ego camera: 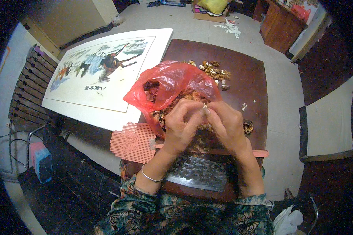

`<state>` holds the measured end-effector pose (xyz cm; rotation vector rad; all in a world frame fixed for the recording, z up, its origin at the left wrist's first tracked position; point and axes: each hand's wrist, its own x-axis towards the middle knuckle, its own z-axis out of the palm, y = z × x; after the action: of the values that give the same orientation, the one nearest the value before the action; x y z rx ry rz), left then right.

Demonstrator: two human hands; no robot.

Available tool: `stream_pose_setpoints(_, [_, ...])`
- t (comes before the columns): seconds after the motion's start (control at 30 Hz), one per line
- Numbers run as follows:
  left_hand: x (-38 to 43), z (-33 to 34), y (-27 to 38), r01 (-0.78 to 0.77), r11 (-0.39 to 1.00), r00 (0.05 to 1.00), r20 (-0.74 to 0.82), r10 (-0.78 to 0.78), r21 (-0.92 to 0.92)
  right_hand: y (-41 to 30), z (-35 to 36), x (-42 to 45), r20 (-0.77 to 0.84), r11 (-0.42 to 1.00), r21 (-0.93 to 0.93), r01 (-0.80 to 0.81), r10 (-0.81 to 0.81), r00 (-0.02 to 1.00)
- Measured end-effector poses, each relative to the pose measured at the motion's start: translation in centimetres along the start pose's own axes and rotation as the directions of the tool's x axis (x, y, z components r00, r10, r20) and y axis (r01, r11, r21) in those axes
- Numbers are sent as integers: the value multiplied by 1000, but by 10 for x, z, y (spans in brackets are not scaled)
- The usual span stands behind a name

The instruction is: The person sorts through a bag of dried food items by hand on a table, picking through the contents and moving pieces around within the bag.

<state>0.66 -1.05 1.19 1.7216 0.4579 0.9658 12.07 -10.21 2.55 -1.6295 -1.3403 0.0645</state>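
My left hand (184, 124) and my right hand (228, 124) meet fingertip to fingertip above the brown table (250, 76). Between the fingertips both pinch a small pale piece (205, 106); what it is cannot be made out. Behind and partly under my hands lies a red plastic bag (173, 73), its mouth open, with brown dried pieces (191, 95) in it. Beyond the bag is a loose heap of brown and whitish bits (214, 72). Beside my right hand sits one brown, curled piece (248, 127). Some white crumbs (244, 107) lie farther off.
A pink plastic fly swatter (133, 142) lies at the near left, its handle passing beneath my forearms. Closer to me is a dimpled metal sheet (197, 173). A white panel with a horse painting (106, 70) covers the table's left. Paper scraps (231, 28) litter the floor beyond.
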Motion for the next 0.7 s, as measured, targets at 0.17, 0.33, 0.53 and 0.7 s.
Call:
stream_pose_setpoints(0.17, [-1,-1,-4,-101,994,994,38,100,38,0,0,-1,9,999,-41,-4,4,1000])
stream_pose_setpoints(0.33, [-1,2,7,119,988,993,31,-117,-96,1,1,-2,15,995,-91,43,-42,999])
stream_pose_setpoints(0.53, [0,2,8,193,971,981,26,-192,-140,2,1,-2,4,990,-126,68,-68,998])
stream_pose_setpoints(0.7, [-1,1,7,217,960,975,-8,-221,-179,3,3,-1,-7,996,-80,39,-40,999])
